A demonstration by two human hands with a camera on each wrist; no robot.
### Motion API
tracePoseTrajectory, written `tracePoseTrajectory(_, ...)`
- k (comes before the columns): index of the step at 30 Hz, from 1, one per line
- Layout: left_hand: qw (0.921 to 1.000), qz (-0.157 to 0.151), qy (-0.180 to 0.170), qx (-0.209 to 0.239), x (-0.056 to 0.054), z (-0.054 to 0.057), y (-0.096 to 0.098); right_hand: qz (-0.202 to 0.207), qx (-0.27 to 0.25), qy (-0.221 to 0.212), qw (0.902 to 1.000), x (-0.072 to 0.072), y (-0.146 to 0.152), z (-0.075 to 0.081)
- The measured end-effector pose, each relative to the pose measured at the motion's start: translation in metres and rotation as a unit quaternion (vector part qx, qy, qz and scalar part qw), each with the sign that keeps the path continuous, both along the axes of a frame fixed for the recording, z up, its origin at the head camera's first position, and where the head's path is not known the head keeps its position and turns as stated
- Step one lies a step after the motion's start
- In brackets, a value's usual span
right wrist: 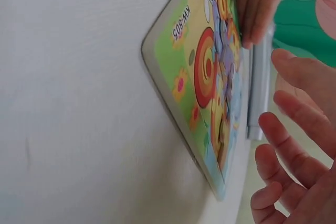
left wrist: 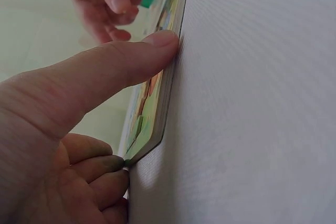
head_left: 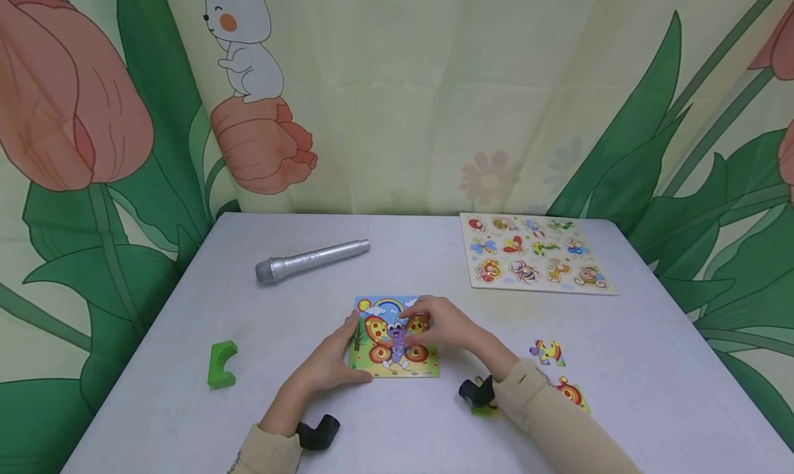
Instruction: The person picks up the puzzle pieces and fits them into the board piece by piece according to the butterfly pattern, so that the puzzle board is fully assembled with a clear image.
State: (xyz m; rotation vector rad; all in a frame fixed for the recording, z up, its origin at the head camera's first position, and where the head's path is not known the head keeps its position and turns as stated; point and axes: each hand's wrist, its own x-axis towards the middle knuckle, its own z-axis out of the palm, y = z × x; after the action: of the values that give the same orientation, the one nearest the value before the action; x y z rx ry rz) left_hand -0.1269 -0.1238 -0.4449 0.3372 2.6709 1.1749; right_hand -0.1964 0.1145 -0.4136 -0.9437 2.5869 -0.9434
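Note:
A butterfly jigsaw puzzle board (head_left: 366, 369) lies flat on the table. My left hand (head_left: 330, 357) grips its left side, thumb along the near edge and fingers at the left edge; the left wrist view shows the thumb (left wrist: 131, 59) pressed to the board's rim. Over the board's upper right part is my right hand (head_left: 443, 322), fingers loosely bent. In the right wrist view its fingers (right wrist: 286, 140) are spread above the board with nothing between them.
Puzzle pieces lie at the right: one yellow and red (head_left: 551, 352), another with a red spiral (head_left: 572, 393), and one partly hidden under the right wrist. A green notched piece (head_left: 220, 367) lies left. Behind are a silver microphone (head_left: 316, 259) and an insect-and-animal puzzle board (head_left: 540, 284).

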Motion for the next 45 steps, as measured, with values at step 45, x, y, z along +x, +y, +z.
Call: tracePoseTrajectory(45,1.0000,0.005,-0.002,0.001,-0.001,-0.002,0.000,-0.177,0.033,-0.016,0.9835,0.040,0.188,0.008)
